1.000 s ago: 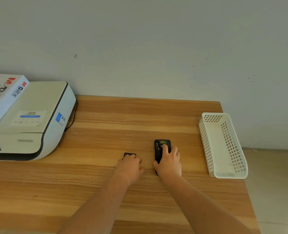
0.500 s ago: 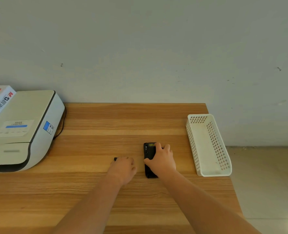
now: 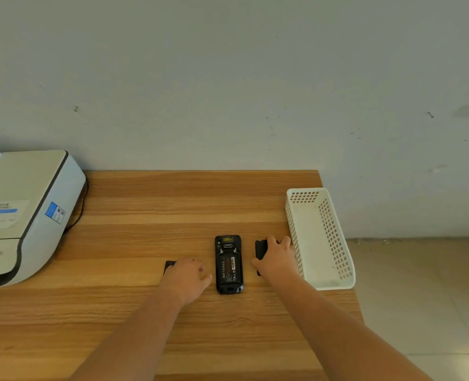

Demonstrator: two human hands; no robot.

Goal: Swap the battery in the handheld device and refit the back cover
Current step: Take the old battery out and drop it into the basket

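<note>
The black handheld device (image 3: pixel 228 264) lies face down on the wooden table (image 3: pixel 173 204) with its back open and a labelled battery (image 3: pixel 228 270) showing in the compartment. To its right, my right hand (image 3: pixel 278 261) grips the black back cover (image 3: pixel 261 248), held just above or on the table beside the basket. Left of the device, my left hand (image 3: pixel 185 279) lies curled over a small black piece, probably the spare battery (image 3: pixel 169 266); only its left corner shows.
A white perforated plastic basket (image 3: pixel 335 284) stands at the table's right edge, close to my right hand. A white printer (image 3: pixel 22 215) with a black cable (image 3: pixel 81 213) fills the left side. The wall runs along the table's far edge.
My right hand has come off the device and moved right with the back cover, baring the battery. My left hand stays on the small black piece. The view has shifted.
</note>
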